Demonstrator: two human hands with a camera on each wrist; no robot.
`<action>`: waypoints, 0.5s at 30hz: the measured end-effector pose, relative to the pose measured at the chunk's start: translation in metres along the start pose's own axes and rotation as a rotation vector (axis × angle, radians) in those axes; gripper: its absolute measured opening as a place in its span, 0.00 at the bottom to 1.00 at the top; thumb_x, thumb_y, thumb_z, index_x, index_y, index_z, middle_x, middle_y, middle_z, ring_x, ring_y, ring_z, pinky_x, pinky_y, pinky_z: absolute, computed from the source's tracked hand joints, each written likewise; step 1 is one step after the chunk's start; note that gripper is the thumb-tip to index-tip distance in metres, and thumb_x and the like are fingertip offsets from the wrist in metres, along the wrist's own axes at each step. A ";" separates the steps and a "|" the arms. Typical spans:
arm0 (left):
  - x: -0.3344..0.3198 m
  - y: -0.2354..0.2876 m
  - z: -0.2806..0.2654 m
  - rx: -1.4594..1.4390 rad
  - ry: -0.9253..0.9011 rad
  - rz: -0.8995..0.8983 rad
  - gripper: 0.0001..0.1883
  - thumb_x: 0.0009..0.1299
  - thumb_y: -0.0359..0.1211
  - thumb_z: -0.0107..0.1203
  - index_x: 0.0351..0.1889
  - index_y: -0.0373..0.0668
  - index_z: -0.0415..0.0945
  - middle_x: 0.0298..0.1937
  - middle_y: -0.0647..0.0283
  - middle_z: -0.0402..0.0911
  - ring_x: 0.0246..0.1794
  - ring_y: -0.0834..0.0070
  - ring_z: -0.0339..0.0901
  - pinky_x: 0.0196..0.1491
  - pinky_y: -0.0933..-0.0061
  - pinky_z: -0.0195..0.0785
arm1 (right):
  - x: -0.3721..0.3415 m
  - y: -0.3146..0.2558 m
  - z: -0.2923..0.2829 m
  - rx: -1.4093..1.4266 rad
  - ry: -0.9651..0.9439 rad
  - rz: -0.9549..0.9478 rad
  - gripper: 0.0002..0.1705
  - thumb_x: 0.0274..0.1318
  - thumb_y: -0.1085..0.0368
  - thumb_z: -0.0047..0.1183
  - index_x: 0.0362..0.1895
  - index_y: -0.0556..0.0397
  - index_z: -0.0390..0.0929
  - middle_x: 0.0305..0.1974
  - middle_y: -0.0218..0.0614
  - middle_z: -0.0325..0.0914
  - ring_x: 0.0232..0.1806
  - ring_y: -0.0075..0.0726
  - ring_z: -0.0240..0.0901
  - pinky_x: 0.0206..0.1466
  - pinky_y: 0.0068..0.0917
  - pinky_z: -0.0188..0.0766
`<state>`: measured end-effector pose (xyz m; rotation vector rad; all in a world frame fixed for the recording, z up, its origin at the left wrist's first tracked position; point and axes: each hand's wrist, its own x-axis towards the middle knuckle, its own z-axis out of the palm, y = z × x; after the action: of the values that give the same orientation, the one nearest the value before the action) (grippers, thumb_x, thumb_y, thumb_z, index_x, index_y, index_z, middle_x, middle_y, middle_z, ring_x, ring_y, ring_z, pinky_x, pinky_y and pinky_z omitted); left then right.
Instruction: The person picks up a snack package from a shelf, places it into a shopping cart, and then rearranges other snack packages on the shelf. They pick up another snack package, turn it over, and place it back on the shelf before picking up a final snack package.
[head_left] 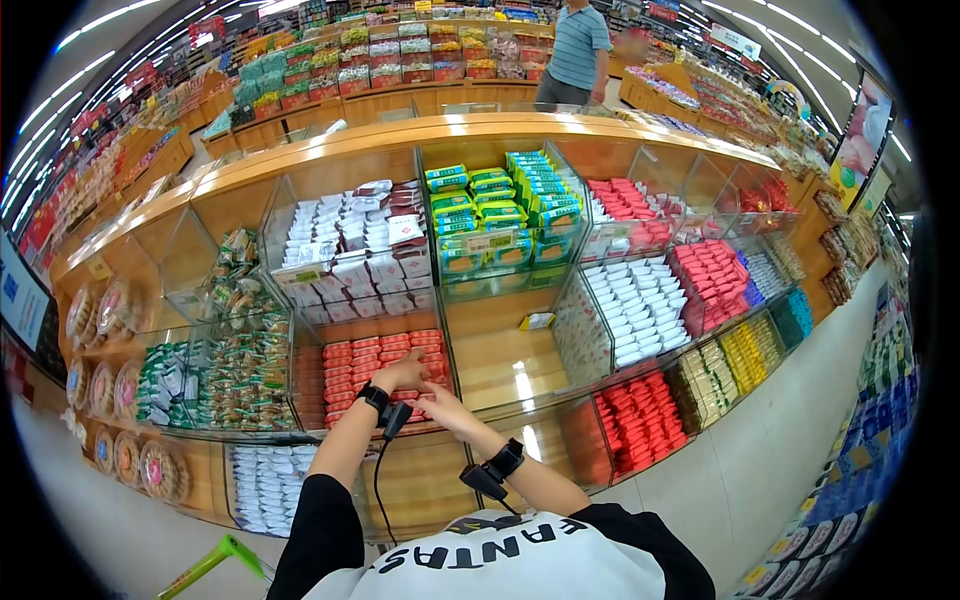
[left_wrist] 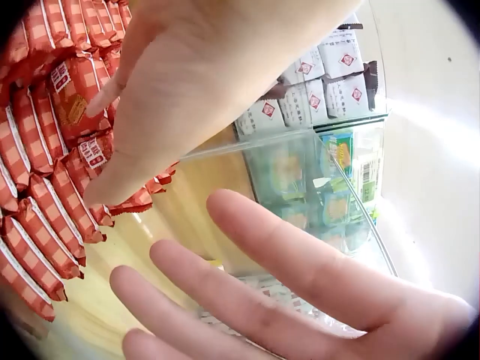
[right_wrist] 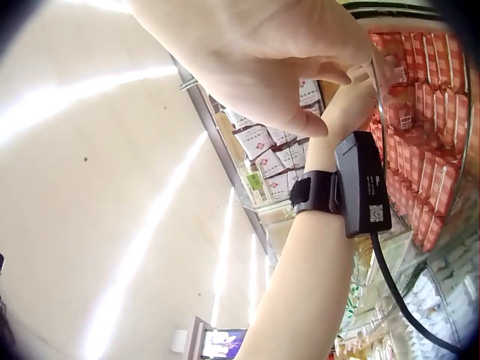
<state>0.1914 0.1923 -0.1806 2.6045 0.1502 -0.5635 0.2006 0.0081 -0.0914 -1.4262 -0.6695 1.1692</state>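
Small red checked packets (head_left: 365, 365) (left_wrist: 45, 142) (right_wrist: 431, 112) lie in rows in a clear-sided bin. Over their right part is the left hand (head_left: 402, 374) (left_wrist: 187, 82), its thumb and a finger spread against the packets around one of them; no lifted packet shows. Close beside it, nearer the body, the right hand (head_left: 447, 410) (left_wrist: 277, 300) (right_wrist: 262, 60) hovers with fingers extended and apart, holding nothing visible. In the right wrist view the left hand is partly hidden behind the right hand and a clear panel edge.
Clear dividers separate the bins. White packets (head_left: 350, 232) and green-yellow packs (head_left: 480, 215) stand behind; a wooden-bottomed bin (head_left: 500, 350) adjoins on the right, with one small yellow-white item (head_left: 537, 321). A cable hangs from the left wrist. A person (head_left: 577, 55) stands beyond the counter.
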 end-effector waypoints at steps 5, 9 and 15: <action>0.004 -0.001 -0.001 0.042 -0.067 -0.013 0.20 0.53 0.42 0.56 0.44 0.48 0.73 0.63 0.48 0.44 0.63 0.52 0.42 0.60 0.59 0.46 | 0.001 0.002 -0.001 -0.005 -0.036 -0.072 0.27 0.50 0.61 0.46 0.54 0.56 0.59 0.33 0.29 0.70 0.35 0.19 0.63 0.34 0.16 0.60; 0.005 -0.001 0.001 0.025 -0.059 -0.016 0.20 0.54 0.41 0.55 0.45 0.48 0.73 0.62 0.49 0.44 0.62 0.51 0.43 0.59 0.58 0.46 | 0.001 0.002 -0.001 0.022 -0.030 -0.060 0.27 0.50 0.62 0.46 0.55 0.56 0.59 0.32 0.30 0.70 0.35 0.20 0.64 0.36 0.17 0.60; -0.003 0.020 -0.021 -0.019 -0.136 0.004 0.16 0.52 0.37 0.56 0.40 0.46 0.76 0.59 0.51 0.49 0.61 0.55 0.46 0.58 0.59 0.49 | 0.002 0.005 -0.002 0.020 -0.021 -0.082 0.29 0.49 0.61 0.47 0.55 0.61 0.58 0.37 0.37 0.70 0.40 0.26 0.66 0.43 0.21 0.61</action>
<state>0.2006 0.1847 -0.1543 2.5373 0.1061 -0.7323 0.2017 0.0077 -0.0971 -1.3594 -0.7223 1.1249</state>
